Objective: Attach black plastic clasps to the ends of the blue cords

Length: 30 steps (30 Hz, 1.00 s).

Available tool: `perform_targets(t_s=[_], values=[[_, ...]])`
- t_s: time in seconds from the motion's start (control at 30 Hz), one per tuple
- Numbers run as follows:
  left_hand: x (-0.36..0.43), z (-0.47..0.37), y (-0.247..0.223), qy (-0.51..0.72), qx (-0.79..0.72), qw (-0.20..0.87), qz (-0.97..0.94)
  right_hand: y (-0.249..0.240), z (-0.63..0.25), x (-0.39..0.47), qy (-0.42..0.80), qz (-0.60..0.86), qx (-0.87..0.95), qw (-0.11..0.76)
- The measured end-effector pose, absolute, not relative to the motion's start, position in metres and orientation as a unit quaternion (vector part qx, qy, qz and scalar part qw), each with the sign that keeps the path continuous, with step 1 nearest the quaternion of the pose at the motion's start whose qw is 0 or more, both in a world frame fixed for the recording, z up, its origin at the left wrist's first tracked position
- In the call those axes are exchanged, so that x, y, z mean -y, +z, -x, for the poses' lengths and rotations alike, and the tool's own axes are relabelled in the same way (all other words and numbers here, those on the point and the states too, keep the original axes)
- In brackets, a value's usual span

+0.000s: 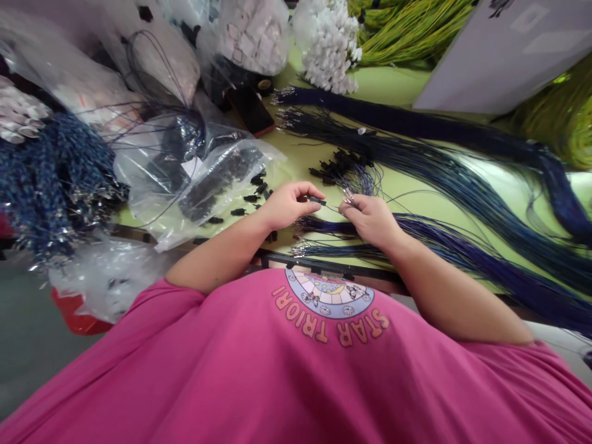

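Pink shirt (pixel 222 370) reads "STAR TRIORI"; left hand (pixel 290 205) pinches black connector (pixel 317 201).

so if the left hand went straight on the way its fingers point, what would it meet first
Likely the right hand, with the metal-tipped wires in its grip, across a narrow gap; depth is hard to judge.
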<state>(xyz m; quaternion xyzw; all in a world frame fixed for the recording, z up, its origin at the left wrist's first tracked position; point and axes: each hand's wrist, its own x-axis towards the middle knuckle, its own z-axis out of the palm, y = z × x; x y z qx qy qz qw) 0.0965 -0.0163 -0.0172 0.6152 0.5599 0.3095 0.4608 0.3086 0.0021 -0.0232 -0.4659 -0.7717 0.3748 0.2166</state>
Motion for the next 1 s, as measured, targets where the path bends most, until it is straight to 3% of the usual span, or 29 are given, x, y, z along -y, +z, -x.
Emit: perform_targets(t_s=[0.6, 0.73, 0.9, 1.0], values=[[0.015, -0.106, -0.024, 0.290, -0.529, 0.494, -0.626, -0.028, -0.301, -0.001, 0.381, 0.448, 0.788, 0.184], [0.012, -0.103, -0.021, 0.299, -0.547, 0.467, -0.627, -0.027, -0.307, -0.005, 0.379, 0.474, 0.753, 0.253], [-0.005, -0.091, -0.029, 0.307, -0.607, 0.368, -0.634, -0.025, -0.316, -0.001, 0.292, 0.494, 0.736, 0.359], [-0.014, -0.087, -0.038, 0.290, -0.614, 0.319, -0.661, -0.029, -0.311, 0.008, 0.271, 0.419, 0.826, 0.264]])
